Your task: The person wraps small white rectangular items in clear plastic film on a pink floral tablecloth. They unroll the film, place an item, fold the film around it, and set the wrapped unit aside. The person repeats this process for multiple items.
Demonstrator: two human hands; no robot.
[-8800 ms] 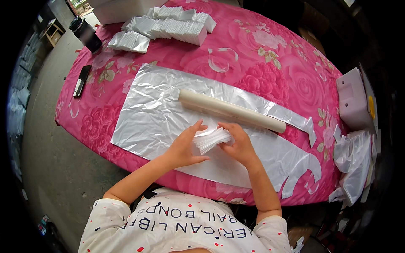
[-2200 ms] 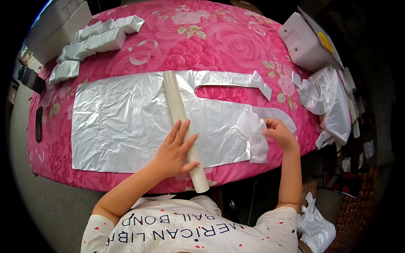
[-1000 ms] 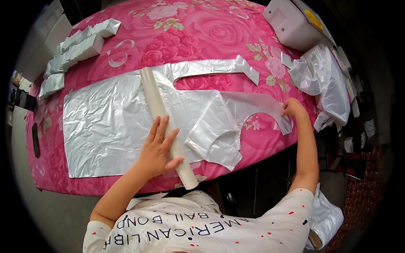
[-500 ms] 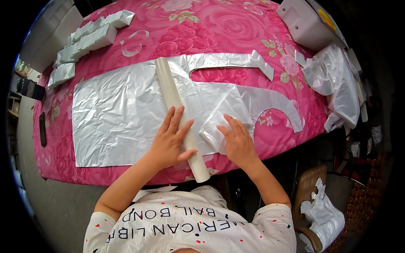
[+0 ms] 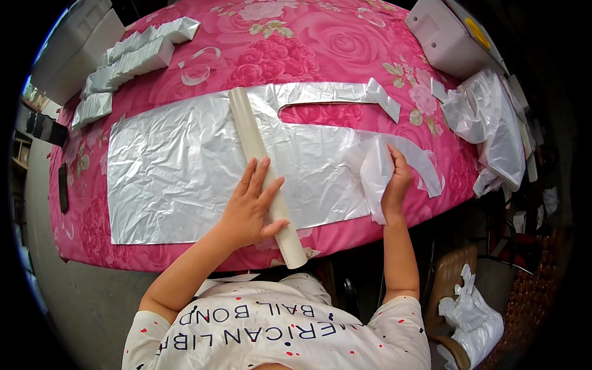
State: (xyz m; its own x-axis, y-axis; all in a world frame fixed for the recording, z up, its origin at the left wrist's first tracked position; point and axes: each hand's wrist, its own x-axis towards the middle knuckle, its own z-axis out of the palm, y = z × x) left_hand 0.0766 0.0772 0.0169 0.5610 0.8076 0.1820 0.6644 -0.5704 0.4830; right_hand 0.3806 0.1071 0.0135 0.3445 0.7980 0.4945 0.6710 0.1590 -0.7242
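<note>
A thin white plastic sheet (image 5: pixel 166 179) with long strap-like ends, apron-like in shape, lies spread across the table. Over it rests a pale, cream-coloured tube (image 5: pixel 248 126), slanting toward me. My left hand (image 5: pixel 248 203) lies on the tube's near half with its fingers spread and its thumb reaching across. Closed on a gathered, lifted flap of the sheet's right part is my right hand (image 5: pixel 398 185), its fingertips bent round the plastic. One strap runs out beyond the right hand; another lies farther back, beside a long cut-out. The plastic inside my right palm is hidden.
The table wears a pink rose-patterned cloth (image 5: pixel 345 43). Folded white packs (image 5: pixel 139 58) lie at the far left, near a white box (image 5: pixel 80 49). At the right are another white box (image 5: pixel 438 37) and loose clear plastic (image 5: pixel 487 123). A dark bar (image 5: pixel 63 188) lies at the left edge.
My right hand has moved right and turned, pulling the folded flap of plastic over with it, so the middle of the sheet now lies flatter. The left hand and tube have barely moved.
</note>
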